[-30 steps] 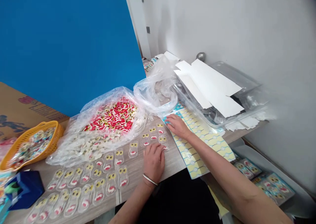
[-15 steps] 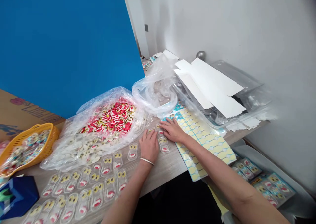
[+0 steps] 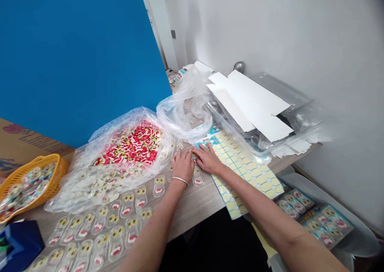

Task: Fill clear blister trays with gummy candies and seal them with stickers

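My left hand [image 3: 183, 169] reaches over the table, fingertips bent down at a clear plastic blister [image 3: 193, 155] mostly hidden under the fingers. My right hand [image 3: 209, 160] meets it from the right, thumb and fingertips closed on the same small blister. Just below the fingers lies another blister [image 3: 198, 177] with two yellow eye pieces and a red-and-white mouth piece. A similar filled blister [image 3: 159, 186] is left of my left wrist. Beneath my right hand and forearm is a yellow and blue printed sheet [image 3: 234, 160].
A plastic bag [image 3: 132, 144] full of red, white and yellow pieces lies open behind the rows of filled blisters [image 3: 84, 256]. At left are an orange basket [image 3: 61, 172] and a dark blue container [image 3: 25, 244]. White card pieces [image 3: 252, 108] cover a clear bin [image 3: 237, 132] at right.
My left hand has shifted slightly right, and its fingertips now meet my right hand's at the same blister. The whole view has moved a little leftward across the picture.
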A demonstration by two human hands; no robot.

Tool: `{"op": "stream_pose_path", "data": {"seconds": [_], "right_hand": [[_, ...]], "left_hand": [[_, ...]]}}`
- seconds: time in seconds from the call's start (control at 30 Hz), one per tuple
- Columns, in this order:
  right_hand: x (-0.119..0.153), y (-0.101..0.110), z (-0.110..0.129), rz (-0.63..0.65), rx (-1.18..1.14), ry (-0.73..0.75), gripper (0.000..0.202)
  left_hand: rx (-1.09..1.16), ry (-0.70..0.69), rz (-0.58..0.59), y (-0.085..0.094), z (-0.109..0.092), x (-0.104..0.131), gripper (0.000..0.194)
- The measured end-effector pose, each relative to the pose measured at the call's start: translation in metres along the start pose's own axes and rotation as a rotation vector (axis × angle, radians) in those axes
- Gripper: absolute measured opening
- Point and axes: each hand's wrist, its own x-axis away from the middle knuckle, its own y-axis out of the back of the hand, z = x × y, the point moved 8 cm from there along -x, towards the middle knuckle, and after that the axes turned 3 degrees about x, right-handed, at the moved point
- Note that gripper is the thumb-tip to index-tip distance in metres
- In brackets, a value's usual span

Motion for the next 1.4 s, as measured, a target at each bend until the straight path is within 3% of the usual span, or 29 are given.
{"op": "stream_pose_path", "data": {"seconds": [0.17,0.27,0.37,0.47,0.5,0.57,0.63,0.7,0.8,0.93,1.03,1.17,1.27,1.4], "right_hand": [[-0.004,0.005,0.002,0.029,-0.034,0.0,0.047],[0.002,0.024,-0.001,-0.008,-0.072,-0.015,0.05],[0.038,0.049,-0.005,-0.036,-0.074,-0.047,0.052],[0.105,0.054,0.002,0.042,-0.009,-0.027,0.071],[0.129,0.051,0.007,0.064,0.021,-0.013,0.082],[0.173,0.04,0.015,0.077,0.106,0.005,0.099],[0.202,0.029,0.021,0.053,0.209,0.003,0.098],[0.215,0.022,0.026,0.013,0.285,0.004,0.091],[0.219,0.029,0.031,-0.056,0.315,-0.014,0.09],[0.227,0.05,0.04,-0.117,0.292,-0.035,0.089],[0.242,0.053,0.05,-0.108,0.288,0.024,0.086],[0.253,0.054,0.062,-0.021,0.206,0.154,0.081],[0.232,0.07,0.062,0.01,0.028,0.175,0.079],[0.154,0.097,0.034,-0.174,-0.201,0.02,0.04]], "left_hand": [[0.042,-0.01,-0.002,0.002,-0.001,-0.004,0.039],[0.09,-0.017,-0.013,0.01,-0.002,-0.007,0.039],[0.157,-0.031,-0.029,0.029,-0.005,0.007,0.038],[0.31,-0.005,0.0,0.045,-0.01,0.048,0.03],[0.444,0.062,0.048,0.043,-0.009,0.066,0.025],[0.751,0.283,0.264,0.022,-0.011,0.107,0.021],[1.012,0.47,0.503,-0.005,-0.027,0.145,0.024],[1.146,0.545,0.606,-0.022,-0.048,0.163,0.028],[1.253,0.646,0.504,-0.034,-0.065,0.153,0.03],[1.53,0.811,0.263,-0.045,-0.077,0.114,0.043],[1.587,0.83,0.091,-0.052,-0.074,0.083,0.04],[1.536,0.857,-0.012,-0.06,-0.059,0.059,0.029],[1.518,0.848,0.001,-0.064,-0.056,0.058,0.023],[1.51,0.805,0.061,-0.065,-0.07,0.075,0.04]]}}
